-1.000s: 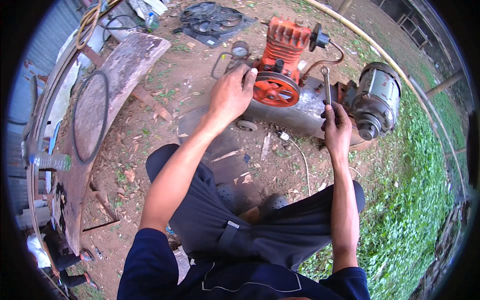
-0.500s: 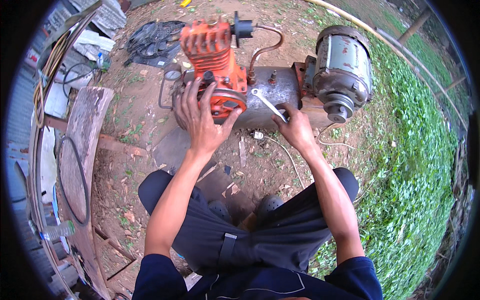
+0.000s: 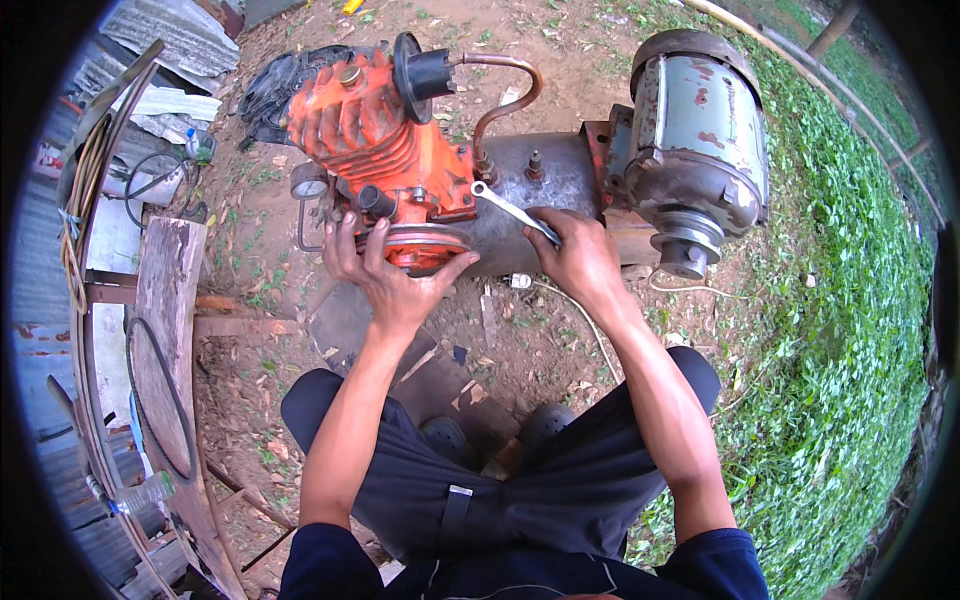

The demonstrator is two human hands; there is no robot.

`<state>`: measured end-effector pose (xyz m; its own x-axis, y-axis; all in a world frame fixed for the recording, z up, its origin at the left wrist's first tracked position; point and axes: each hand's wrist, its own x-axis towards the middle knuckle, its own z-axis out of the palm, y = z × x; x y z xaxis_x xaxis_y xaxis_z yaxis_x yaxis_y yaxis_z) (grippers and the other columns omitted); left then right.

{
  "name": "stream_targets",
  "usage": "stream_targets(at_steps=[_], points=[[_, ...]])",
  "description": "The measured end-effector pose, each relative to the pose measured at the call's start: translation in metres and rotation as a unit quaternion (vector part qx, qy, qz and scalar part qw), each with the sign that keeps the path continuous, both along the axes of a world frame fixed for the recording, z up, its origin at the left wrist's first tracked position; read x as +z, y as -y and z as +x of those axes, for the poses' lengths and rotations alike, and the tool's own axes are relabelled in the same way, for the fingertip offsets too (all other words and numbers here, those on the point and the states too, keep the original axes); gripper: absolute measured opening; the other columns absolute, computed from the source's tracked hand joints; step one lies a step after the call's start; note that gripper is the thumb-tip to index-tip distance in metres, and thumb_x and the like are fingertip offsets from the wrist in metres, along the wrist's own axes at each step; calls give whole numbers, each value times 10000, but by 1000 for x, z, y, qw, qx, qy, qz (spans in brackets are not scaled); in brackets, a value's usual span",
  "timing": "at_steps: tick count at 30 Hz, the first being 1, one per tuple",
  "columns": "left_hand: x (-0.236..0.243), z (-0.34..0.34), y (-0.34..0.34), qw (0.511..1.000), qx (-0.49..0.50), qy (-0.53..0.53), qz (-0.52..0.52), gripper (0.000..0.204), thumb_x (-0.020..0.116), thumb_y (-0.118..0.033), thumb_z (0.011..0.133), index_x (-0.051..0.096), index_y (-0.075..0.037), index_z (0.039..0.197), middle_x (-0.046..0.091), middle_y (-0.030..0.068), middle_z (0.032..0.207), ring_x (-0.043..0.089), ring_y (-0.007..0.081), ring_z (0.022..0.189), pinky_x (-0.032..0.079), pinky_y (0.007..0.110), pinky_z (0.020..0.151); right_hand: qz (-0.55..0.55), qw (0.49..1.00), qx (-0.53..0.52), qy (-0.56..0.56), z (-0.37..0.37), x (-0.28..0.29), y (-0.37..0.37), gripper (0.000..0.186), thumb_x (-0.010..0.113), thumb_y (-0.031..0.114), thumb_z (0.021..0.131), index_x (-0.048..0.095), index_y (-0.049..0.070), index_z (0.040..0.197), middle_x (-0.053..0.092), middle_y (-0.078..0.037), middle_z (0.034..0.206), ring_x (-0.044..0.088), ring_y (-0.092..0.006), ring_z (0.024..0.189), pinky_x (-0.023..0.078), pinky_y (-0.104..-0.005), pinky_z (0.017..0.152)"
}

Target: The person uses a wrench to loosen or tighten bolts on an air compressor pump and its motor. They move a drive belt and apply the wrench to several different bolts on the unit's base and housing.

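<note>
My left hand (image 3: pixel 395 295) grips the rim of a red grooved pulley (image 3: pixel 425 257), fingers along its left side and thumb on its right. The pulley is on the near side of a red finned compressor pump (image 3: pixel 350 125). My right hand (image 3: pixel 583 262) is closed on a silver combination wrench (image 3: pixel 512 209). The wrench slants up and left over the dark metal air tank (image 3: pixel 500 240), its ring end by the right edge of the pump's base. Whether the ring touches a bolt there, I cannot tell. My fingers hide the wrench's other end.
A grey electric motor (image 3: pixel 700 110) with a stepped pulley sits at the tank's right. A copper pipe (image 3: pixel 535 85) arches from pump to tank. A pressure gauge (image 3: pixel 309 181) is left of the pump. A wooden plank (image 3: pixel 170 290) with a black belt leans at left.
My view has shifted, so the pump appears further left and more from above. The wrench's ring end now lies closer to the pump base. Both hands keep their holds.
</note>
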<state>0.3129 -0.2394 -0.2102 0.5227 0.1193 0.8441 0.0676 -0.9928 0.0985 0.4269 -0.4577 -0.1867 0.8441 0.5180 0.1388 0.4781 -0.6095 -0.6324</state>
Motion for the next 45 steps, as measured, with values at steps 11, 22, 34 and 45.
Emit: stream_targets(at_steps=[11,22,34,45], points=[[-9,6,-5,999,-4,30,44,1157,784,-797,605,300,-100,1392,249,221,1428,199,378,1368,175,674,1117,-9,999,29,11,11,1,0,271,723,292,892,746,104,1085,726,-149,936,700,-356,848,544,-436,748],[-17,5,-8,998,15,37,49,1087,730,-833,638,328,-134,1368,281,202,1414,229,401,1349,213,647,1091,-40,998,40,21,20,-1,-11,258,721,323,893,770,111,1031,726,-139,888,706,-342,806,549,-435,717],[-23,6,-10,998,0,57,38,1069,749,-812,639,356,-153,1383,305,166,1409,232,400,1359,224,619,1101,-62,998,20,-2,2,-8,-18,275,660,340,937,748,113,1064,711,-187,846,701,-382,785,549,-475,687],[-13,4,-7,998,13,36,43,1143,763,-803,628,282,-139,1424,257,178,1415,232,386,1349,218,635,1100,-148,988,29,-25,-3,-1,-20,351,594,401,981,720,74,1003,689,-241,817,680,-435,789,535,-512,679]])
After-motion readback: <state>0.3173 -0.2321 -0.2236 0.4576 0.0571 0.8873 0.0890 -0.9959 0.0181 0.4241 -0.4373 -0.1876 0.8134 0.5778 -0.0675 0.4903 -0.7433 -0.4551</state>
